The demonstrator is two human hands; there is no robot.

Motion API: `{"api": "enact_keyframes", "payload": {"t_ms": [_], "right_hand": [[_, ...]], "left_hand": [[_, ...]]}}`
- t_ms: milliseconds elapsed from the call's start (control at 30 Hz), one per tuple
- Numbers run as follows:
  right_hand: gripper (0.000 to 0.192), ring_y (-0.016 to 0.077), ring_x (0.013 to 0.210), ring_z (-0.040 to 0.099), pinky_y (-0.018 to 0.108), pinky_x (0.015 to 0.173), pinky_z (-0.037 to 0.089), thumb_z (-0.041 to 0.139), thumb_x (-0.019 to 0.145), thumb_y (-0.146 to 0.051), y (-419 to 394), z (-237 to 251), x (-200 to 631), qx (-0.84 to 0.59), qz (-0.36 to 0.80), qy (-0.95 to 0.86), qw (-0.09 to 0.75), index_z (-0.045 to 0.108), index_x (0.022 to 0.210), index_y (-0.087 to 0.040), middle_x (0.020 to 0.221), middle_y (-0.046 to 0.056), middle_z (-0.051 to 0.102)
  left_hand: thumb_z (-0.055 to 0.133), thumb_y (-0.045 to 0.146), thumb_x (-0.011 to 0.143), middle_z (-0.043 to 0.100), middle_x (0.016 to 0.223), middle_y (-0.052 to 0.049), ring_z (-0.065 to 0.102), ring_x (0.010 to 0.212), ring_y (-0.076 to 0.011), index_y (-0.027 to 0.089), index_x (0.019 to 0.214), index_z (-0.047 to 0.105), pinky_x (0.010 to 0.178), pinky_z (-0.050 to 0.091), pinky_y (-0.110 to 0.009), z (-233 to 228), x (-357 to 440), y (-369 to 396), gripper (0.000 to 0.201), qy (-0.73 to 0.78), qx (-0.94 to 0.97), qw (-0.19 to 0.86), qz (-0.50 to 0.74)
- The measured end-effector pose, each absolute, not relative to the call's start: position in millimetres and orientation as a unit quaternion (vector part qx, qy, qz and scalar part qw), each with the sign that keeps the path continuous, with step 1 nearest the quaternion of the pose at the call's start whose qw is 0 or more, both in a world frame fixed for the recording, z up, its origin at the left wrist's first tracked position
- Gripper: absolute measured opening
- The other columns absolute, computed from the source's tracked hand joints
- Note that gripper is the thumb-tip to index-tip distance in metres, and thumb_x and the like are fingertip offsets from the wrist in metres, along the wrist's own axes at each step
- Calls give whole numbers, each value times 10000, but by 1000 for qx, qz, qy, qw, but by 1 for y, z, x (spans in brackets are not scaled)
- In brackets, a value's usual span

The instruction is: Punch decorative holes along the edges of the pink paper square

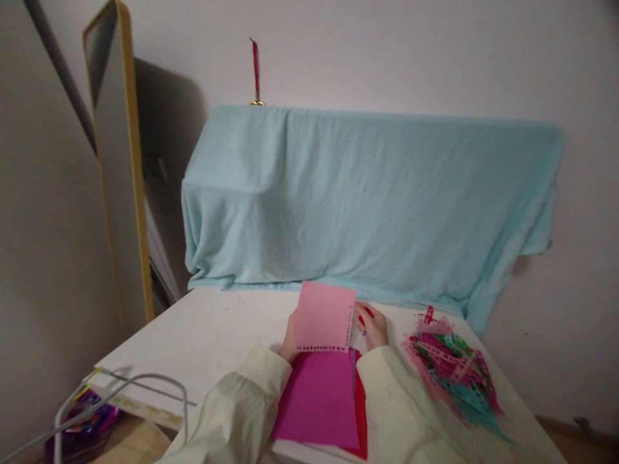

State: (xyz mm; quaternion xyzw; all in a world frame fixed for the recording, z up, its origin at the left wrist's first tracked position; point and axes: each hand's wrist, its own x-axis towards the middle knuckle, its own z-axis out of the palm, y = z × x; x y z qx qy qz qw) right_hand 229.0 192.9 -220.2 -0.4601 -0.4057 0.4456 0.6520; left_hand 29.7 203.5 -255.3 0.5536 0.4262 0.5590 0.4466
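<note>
A light pink sheet of paper [323, 316] is raised above the table, with a row of small holes along its bottom edge and another up its right edge. My left hand [289, 338] grips its left side, the fingers hidden behind the sheet. At the right edge, my right hand [374, 328] is closed around a small red tool [366, 314], mostly covered by the fingers; its exact kind is unclear. Below the raised sheet lies a magenta sheet [316, 399], with a red sheet [360, 419] showing beneath it on the right.
Punched paper strips in several colours [454, 370] lie heaped at the right of the white table [217, 328]. A light blue cloth [367, 206] drapes over something at the back. A grey cable or tube [126, 381] curves by the left corner. Against the left wall leans a framed mirror [130, 161].
</note>
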Motion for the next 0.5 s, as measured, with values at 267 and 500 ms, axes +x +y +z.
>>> {"api": "enact_keyframes", "payload": {"t_ms": [267,500], "right_hand": [[281,40,391,309,189,362,169,729,647,-399,190,-221,227,-432,488,-361,667,659,766,-154,565,-29,520],[280,44,375,307,187,354,178,721,652,-416,191,-222,228,-434,490,-359,665,648,737,-159,543,-30,512]], "left_hand": [[576,379,745,651,789,-47,547,720,-186,116,806,639,643,444,-270,-232,32,190,277,432,596,402,545],[642,382,685,671,817,-45,572,761,-211,124,872,651,675,462,-282,-225,36,189,319,428,553,447,557]]}}
